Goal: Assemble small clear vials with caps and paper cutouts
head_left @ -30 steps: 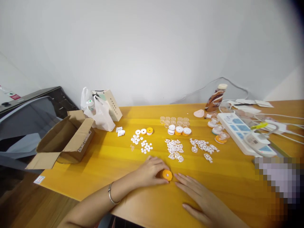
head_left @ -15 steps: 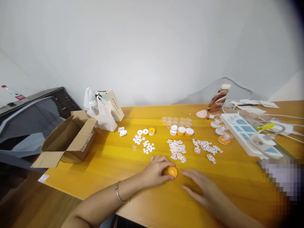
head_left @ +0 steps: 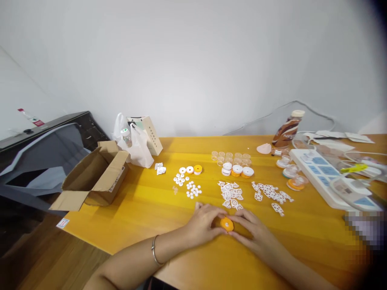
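A small round orange cap [head_left: 226, 224] with a white centre rests on the yellow table [head_left: 145, 205] near its front edge. My left hand [head_left: 203, 223] grips the cap from the left, a bracelet on its wrist. From the right, my right hand [head_left: 256, 233] touches the same cap with its fingertips. Just beyond my hands lie two heaps of white leaf-shaped cut-outs [head_left: 230, 194] and several small white discs [head_left: 193, 189].
An open cardboard box [head_left: 93, 177] sits at the table's left end, beside a white plastic bag [head_left: 136, 145]. Further back stand white and orange caps [head_left: 237, 170] and clear cups [head_left: 229, 156]. At right are a power strip [head_left: 329, 177], cables and a brown bottle [head_left: 287, 129].
My right hand has moved in from the right and now touches the orange cap. My left hand stays on the cap. The view has shifted slightly, so everything sits further right in the frame.
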The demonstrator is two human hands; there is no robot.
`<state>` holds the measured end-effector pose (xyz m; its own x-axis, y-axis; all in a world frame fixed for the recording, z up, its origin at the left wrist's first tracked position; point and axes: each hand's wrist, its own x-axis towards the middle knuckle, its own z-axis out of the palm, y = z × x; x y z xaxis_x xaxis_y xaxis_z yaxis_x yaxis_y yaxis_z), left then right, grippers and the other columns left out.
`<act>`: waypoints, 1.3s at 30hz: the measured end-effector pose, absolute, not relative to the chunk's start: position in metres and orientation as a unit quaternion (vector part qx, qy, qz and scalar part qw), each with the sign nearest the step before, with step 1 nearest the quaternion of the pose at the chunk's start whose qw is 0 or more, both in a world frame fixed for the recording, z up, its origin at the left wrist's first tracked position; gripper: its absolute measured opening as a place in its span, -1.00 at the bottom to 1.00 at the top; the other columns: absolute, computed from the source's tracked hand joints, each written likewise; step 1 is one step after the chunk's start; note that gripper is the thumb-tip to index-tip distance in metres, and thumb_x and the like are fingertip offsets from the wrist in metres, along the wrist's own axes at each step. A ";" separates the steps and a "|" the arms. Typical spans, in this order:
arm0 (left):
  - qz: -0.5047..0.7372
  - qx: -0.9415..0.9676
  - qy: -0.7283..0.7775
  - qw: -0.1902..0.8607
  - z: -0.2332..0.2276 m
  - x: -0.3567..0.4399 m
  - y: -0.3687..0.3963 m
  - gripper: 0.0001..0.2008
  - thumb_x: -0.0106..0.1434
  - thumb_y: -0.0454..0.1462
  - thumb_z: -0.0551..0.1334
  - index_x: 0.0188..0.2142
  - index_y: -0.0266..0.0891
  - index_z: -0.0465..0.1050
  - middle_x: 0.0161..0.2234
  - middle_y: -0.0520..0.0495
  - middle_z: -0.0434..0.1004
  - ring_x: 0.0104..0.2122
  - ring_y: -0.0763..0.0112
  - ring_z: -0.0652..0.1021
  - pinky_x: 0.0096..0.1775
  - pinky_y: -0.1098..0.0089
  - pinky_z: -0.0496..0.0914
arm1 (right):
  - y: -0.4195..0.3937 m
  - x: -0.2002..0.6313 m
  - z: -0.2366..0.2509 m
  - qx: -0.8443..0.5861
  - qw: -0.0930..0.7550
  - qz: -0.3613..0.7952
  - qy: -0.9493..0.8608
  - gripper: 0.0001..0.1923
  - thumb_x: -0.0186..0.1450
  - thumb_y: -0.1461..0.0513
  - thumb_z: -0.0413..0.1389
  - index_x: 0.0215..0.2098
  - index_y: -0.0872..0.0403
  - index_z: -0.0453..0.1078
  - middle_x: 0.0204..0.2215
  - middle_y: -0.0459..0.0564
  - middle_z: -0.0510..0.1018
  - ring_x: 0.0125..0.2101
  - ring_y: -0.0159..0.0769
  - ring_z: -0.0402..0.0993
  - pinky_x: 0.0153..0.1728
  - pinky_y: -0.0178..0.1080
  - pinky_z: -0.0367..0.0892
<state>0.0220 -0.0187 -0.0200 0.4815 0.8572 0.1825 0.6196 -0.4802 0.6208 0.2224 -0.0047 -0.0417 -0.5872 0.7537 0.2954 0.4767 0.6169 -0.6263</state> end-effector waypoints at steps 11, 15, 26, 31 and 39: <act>0.263 0.771 0.567 0.121 0.015 -0.074 0.032 -0.83 0.23 -0.29 0.08 -0.22 -0.20 0.40 -0.22 -0.08 0.48 -0.19 0.34 0.45 -0.11 0.31 0.26 | -0.007 0.222 -0.036 -0.372 0.264 0.249 -0.854 -0.78 0.25 0.20 0.02 -0.13 -0.02 0.35 -0.23 0.02 0.39 -0.18 -0.21 0.38 -0.14 -0.16 0.34; 0.224 0.755 0.600 0.144 0.013 -0.125 0.051 -0.83 0.18 -0.35 0.07 -0.35 -0.25 0.44 -0.32 -0.10 0.49 -0.27 0.33 0.47 -0.17 0.32 0.31 | -0.007 0.223 -0.036 -0.374 0.260 0.251 -0.854 -0.77 0.23 0.19 0.04 -0.14 -0.02 0.36 -0.24 0.02 0.39 -0.18 -0.21 0.38 -0.14 -0.18 0.34; 0.215 0.759 0.560 0.254 -0.006 -0.141 0.060 -0.91 0.11 -0.33 0.17 -0.38 -0.28 0.42 -0.34 -0.07 0.48 -0.31 0.39 0.47 -0.22 0.41 0.33 | -0.005 0.225 -0.040 -0.364 0.263 0.267 -0.853 -0.70 0.19 0.20 0.09 -0.08 -0.03 0.33 -0.21 0.02 0.40 -0.16 -0.21 0.37 -0.12 -0.17 0.32; 0.227 0.750 0.553 0.283 -0.011 -0.142 0.062 -0.92 0.12 -0.32 0.17 -0.39 -0.30 0.39 -0.35 -0.07 0.46 -0.36 0.43 0.46 -0.28 0.44 0.33 | -0.005 0.227 -0.040 -0.358 0.273 0.272 -0.850 -0.72 0.19 0.22 0.09 -0.10 -0.05 0.35 -0.22 0.00 0.41 -0.18 -0.21 0.39 -0.13 -0.18 0.34; 0.225 0.735 0.561 0.306 -0.011 -0.140 0.059 -0.92 0.09 -0.31 0.15 -0.42 -0.31 0.38 -0.42 -0.04 0.45 -0.44 0.47 0.41 -0.36 0.47 0.29 | -0.004 0.227 -0.037 -0.356 0.276 0.280 -0.848 -0.72 0.20 0.22 0.08 -0.10 -0.04 0.35 -0.24 0.00 0.42 -0.20 -0.22 0.41 -0.16 -0.20 0.35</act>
<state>-0.1405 0.0593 -0.0106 0.2689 0.9631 -0.0121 0.6874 -0.1831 0.7029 0.2274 -0.0041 -0.0371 -0.5937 0.7584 0.2690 0.4485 0.5894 -0.6720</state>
